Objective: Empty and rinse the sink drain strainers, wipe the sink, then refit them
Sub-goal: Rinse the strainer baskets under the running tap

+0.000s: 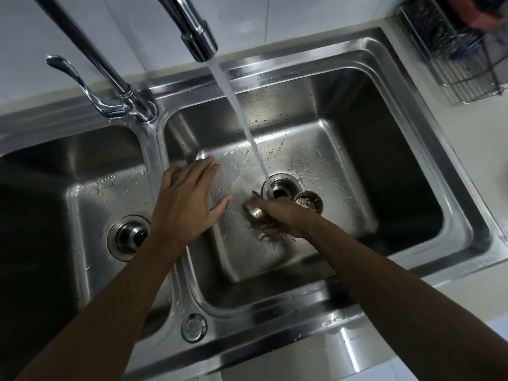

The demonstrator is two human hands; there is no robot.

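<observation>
Water (242, 119) runs from the tap spout (199, 42) into the open drain (280, 189) of the right basin (357, 149). A perforated strainer basket (308, 202) lies on the basin floor just right of that drain. My right hand (280, 218) is low in the basin left of the drain and grips a small shiny metal piece (254, 213), which is blurred. My left hand (187, 199) hovers with straight spread fingers over the basin's left side and holds nothing. The left basin's strainer (129, 237) sits in its drain.
The tap's lever handle (71, 78) stands at the back on the divider. A round metal cap (193, 327) sits on the front rim (275, 320). A wire dish rack (461, 50) stands on the counter at the back right. Water drops cover the basin floor.
</observation>
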